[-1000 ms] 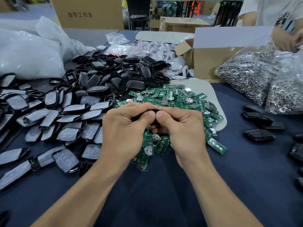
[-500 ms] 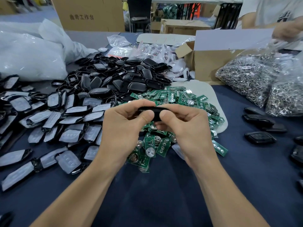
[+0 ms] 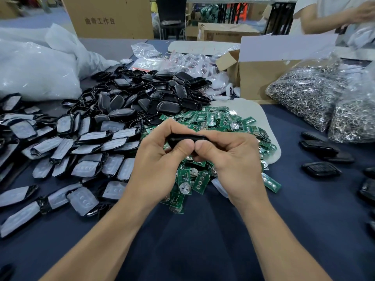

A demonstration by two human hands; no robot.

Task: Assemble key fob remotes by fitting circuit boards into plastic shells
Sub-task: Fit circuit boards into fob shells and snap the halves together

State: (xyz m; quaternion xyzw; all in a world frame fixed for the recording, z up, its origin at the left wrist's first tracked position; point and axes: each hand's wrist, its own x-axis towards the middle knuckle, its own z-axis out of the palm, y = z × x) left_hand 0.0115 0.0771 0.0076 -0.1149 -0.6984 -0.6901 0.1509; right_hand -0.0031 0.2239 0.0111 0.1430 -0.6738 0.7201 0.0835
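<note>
Dark blue tabletop (image 3: 203, 240) carries a heap of green circuit boards (image 3: 219, 120). Above it, a black key fob shell (image 3: 185, 138) is pinched between left hand (image 3: 156, 169) and right hand (image 3: 235, 159), thumbs meeting on its near edge, fingers curled over its far side.

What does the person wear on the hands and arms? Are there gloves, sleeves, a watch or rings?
Nothing is worn. The left hand and the right hand have no gloves and no rings that show. The left forearm and the right forearm are bare down to the frame edge, with no sleeves, watch or bands.
</note>
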